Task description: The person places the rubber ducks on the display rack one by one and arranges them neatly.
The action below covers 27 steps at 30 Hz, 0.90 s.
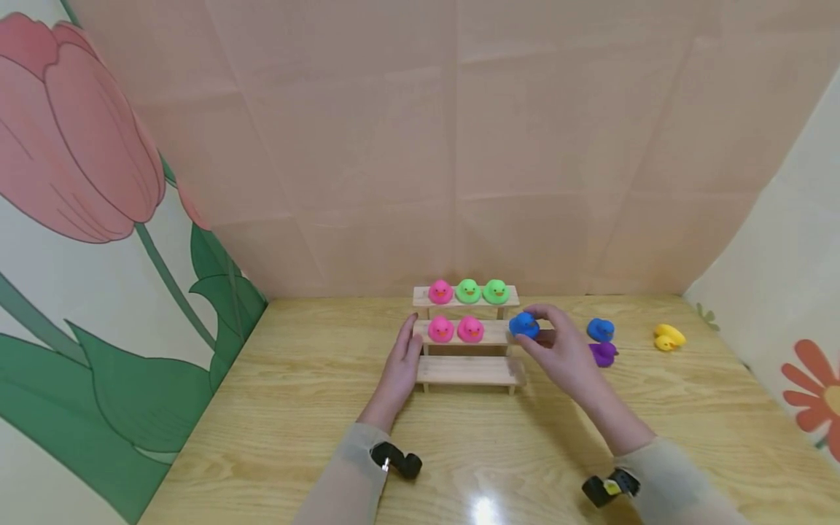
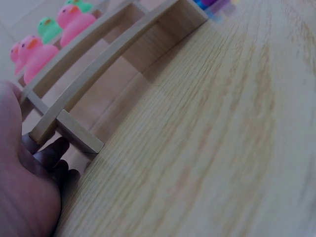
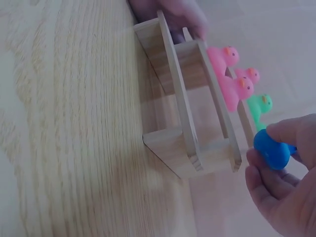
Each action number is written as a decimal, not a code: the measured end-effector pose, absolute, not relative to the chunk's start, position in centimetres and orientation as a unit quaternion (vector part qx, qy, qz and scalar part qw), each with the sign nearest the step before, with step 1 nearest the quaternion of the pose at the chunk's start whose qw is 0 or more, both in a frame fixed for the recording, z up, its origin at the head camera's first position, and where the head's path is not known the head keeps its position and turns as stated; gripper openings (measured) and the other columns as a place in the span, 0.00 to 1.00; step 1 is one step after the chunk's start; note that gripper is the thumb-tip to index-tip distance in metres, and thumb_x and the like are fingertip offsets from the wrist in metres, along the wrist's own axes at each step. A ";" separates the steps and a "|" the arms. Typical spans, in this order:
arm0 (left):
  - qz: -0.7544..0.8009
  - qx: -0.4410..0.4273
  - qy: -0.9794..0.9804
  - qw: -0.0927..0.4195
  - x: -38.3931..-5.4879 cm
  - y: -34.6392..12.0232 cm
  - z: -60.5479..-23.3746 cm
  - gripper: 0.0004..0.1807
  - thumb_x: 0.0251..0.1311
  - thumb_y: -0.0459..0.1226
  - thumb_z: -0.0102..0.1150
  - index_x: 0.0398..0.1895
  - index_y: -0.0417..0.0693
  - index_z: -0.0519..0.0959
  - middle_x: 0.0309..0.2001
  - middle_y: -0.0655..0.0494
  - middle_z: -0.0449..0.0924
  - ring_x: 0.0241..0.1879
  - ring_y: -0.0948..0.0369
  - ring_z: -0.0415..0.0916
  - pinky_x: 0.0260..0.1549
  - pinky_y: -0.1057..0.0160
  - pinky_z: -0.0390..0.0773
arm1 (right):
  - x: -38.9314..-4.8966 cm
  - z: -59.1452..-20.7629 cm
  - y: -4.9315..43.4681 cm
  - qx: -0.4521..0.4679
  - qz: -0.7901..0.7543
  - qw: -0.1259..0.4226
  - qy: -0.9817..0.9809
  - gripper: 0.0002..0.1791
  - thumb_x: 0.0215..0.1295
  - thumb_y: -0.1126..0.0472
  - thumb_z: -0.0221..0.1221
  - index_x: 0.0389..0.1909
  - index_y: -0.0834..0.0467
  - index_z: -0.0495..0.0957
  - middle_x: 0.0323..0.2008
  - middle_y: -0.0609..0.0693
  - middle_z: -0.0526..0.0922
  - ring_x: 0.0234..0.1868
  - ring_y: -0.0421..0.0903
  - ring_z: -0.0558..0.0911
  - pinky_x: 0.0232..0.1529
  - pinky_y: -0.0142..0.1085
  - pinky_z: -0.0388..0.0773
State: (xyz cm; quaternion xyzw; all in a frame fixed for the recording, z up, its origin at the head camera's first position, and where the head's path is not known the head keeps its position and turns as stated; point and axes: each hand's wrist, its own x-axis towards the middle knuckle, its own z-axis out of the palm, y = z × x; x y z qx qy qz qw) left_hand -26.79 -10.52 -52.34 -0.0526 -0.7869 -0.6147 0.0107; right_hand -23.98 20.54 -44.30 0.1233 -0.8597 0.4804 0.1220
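Head view: 9 ducks total by my count. My R hand [image 1: 567, 355] has 1 blue duck [image 1: 523, 325] pinched btwn thumb & fingers, gap just duck-wide, at R end of mid tier of the 3-tier wooden rack [image 1: 469, 371]; can't tell if duck touches the wood. My L hand [image 1: 399, 359] lies along rack's L end, fingers fairly straight & relaxed, touching it. Top tier, L to R: 1 pink duck [image 1: 440, 292], then 2 green ducks [image 1: 468, 292]. Mid tier: 2 more pink ducks [image 1: 441, 329], side by side, L of the blue. On table [image 1: 315, 408], R of my R hand: 1 spare blue duck [image 1: 601, 329], 1 purple duck [image 1: 604, 354] just in front of it, partly hidden by my hand, & 1 yellow duck [image 1: 669, 338] farther R, tipped over. 2 pale sleeves [image 1: 344, 477], 1 black wrist cam [image 1: 410, 467] on each.

L wrist view: my L fingers slightly bent by the end of the lower tiers, nr a rack leg. 3 pink + 2 green in sight; blue/purple blur at top edge.

R wrist view: same pinch on the 1 blue, just beside rack's near end. 3 pink, 1 green clearly seen; L hand at far end.
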 end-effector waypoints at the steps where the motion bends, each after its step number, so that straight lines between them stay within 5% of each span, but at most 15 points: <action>1: -0.616 -0.053 -0.786 0.011 -26.8 -10.5 -52.3 0.32 0.87 0.64 0.36 0.89 0.85 0.50 0.89 0.60 0.51 0.87 0.48 0.48 0.83 0.36 0.50 | -24.1 -44.4 20.5 0.121 0.478 0.123 -0.861 0.26 0.77 0.60 0.71 0.69 0.61 0.75 0.66 0.64 0.79 0.51 0.63 0.91 0.46 0.32 0.88; 12: -0.615 -0.055 -0.787 0.010 -26.8 -10.5 -52.4 0.31 0.89 0.61 0.36 0.89 0.84 0.50 0.89 0.60 0.50 0.87 0.48 0.49 0.83 0.36 0.52 | -25.3 -45.1 19.0 0.124 0.432 0.150 -0.881 0.26 0.73 0.58 0.75 0.64 0.63 0.77 0.54 0.60 0.86 0.58 0.61 0.84 0.62 0.57 0.83; 19: -0.612 -0.055 -0.789 0.011 -26.8 -10.5 -52.2 0.32 0.88 0.61 0.36 0.91 0.80 0.50 0.89 0.60 0.50 0.87 0.47 0.49 0.83 0.35 0.51 | -25.7 -45.2 18.0 0.100 0.411 0.146 -0.894 0.27 0.72 0.55 0.76 0.61 0.64 0.76 0.53 0.61 0.86 0.57 0.62 0.84 0.62 0.59 0.83; 27: -0.610 -0.056 -0.790 0.013 -26.7 -10.5 -52.2 0.34 0.89 0.59 0.36 0.92 0.72 0.50 0.89 0.59 0.50 0.87 0.47 0.49 0.83 0.36 0.52 | -25.9 -45.2 17.6 0.090 0.384 0.139 -0.908 0.27 0.73 0.49 0.75 0.60 0.60 0.77 0.50 0.59 0.85 0.52 0.58 0.83 0.49 0.51 0.84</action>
